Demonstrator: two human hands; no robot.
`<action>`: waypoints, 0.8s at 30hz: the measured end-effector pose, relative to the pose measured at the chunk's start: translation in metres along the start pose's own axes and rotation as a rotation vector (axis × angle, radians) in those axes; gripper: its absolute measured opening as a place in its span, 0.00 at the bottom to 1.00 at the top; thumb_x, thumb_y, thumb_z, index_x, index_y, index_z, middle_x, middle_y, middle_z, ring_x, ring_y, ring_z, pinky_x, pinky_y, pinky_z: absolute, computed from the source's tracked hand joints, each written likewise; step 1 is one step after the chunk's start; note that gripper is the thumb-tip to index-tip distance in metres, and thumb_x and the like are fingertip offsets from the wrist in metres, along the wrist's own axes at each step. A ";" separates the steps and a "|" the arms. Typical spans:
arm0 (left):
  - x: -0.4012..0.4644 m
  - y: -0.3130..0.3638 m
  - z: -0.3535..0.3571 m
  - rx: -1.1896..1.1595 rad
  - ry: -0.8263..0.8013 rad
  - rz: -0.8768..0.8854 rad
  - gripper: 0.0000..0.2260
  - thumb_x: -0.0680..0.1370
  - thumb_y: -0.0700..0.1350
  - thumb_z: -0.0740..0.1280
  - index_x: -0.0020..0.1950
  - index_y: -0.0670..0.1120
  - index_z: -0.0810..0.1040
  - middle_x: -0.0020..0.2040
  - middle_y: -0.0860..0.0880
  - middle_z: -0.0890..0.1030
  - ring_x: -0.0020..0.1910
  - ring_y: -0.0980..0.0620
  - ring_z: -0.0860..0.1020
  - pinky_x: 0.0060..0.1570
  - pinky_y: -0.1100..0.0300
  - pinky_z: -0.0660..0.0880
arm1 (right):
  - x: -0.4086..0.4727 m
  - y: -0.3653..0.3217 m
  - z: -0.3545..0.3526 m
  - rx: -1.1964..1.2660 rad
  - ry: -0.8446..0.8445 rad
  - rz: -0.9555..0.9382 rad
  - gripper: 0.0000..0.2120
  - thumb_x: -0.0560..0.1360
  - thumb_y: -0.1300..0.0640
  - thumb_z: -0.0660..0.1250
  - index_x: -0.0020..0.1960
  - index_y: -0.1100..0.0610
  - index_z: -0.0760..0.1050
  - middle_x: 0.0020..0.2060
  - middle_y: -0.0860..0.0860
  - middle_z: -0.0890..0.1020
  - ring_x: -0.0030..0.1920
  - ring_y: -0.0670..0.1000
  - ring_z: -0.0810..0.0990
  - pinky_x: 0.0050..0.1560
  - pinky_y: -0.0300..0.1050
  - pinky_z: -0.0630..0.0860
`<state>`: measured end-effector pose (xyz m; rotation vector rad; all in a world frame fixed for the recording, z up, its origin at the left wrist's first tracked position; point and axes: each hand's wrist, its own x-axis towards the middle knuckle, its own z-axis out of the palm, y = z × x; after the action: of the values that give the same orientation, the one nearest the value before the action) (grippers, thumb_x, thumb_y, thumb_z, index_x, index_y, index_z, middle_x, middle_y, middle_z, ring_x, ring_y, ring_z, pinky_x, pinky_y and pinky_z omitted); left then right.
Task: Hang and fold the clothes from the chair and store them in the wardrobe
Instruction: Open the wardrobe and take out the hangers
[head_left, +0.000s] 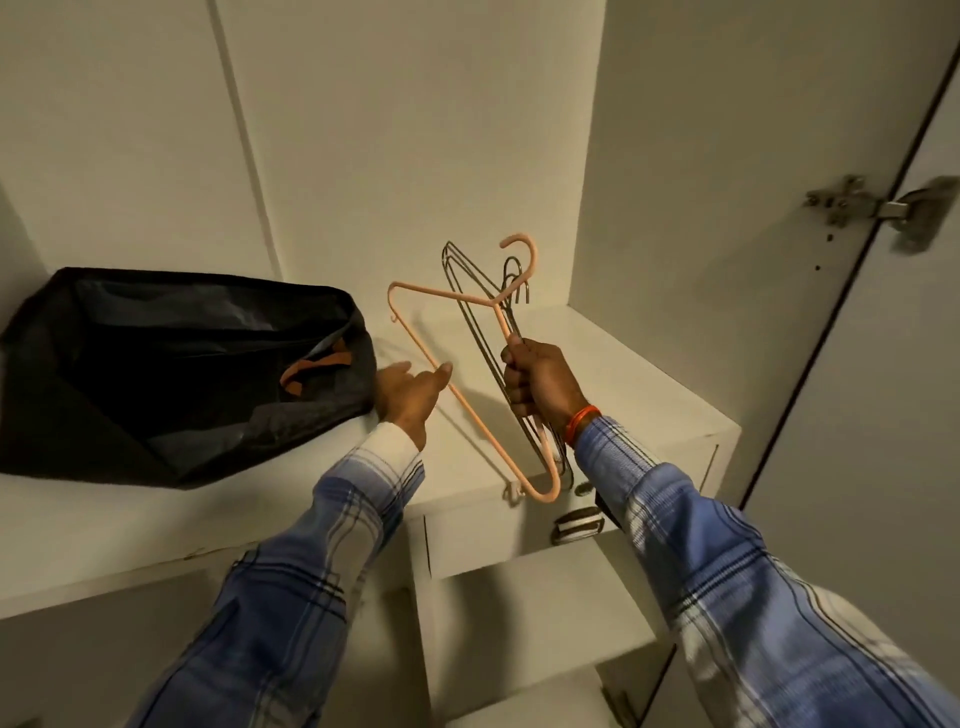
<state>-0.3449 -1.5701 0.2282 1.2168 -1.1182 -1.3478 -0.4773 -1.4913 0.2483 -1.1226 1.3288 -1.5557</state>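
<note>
At left of the frame a soft black fabric bag (171, 374) sags open on the wardrobe shelf (597, 364), contents unclear, while at centre the right hand (540, 384) grips light, stiff, tangle-prone hangers, a peach plastic hanger (441, 387) and wire hangers (467, 291), best held by their necks, and the left hand (408, 392) touches the peach bar with relaxed fingers.

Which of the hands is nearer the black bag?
Left. The left hand is right beside the black bag; the right hand grips hangers farther right.
</note>
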 end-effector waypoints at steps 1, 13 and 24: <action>-0.003 -0.005 -0.001 -0.026 -0.055 -0.077 0.30 0.71 0.47 0.77 0.67 0.41 0.69 0.64 0.46 0.74 0.62 0.45 0.74 0.64 0.50 0.73 | -0.009 -0.002 -0.004 0.054 -0.014 0.019 0.18 0.85 0.52 0.50 0.37 0.54 0.64 0.22 0.44 0.63 0.21 0.43 0.58 0.22 0.33 0.57; -0.131 -0.028 0.055 -0.515 -0.805 -0.457 0.04 0.80 0.41 0.63 0.50 0.46 0.77 0.50 0.49 0.85 0.50 0.51 0.83 0.57 0.55 0.75 | -0.160 -0.024 -0.086 0.399 -0.117 0.111 0.17 0.84 0.54 0.46 0.39 0.54 0.63 0.23 0.44 0.62 0.21 0.41 0.57 0.18 0.31 0.53; -0.359 -0.106 0.120 -0.219 -0.974 -0.429 0.09 0.81 0.33 0.60 0.51 0.45 0.76 0.37 0.52 0.84 0.38 0.51 0.85 0.38 0.57 0.82 | -0.414 -0.003 -0.210 0.085 0.307 0.069 0.17 0.85 0.52 0.49 0.49 0.60 0.71 0.28 0.50 0.69 0.23 0.46 0.68 0.24 0.38 0.69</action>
<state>-0.4605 -1.1989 0.1715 0.6197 -1.3216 -2.4604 -0.5535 -1.0377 0.1847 -0.7991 1.4681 -1.7666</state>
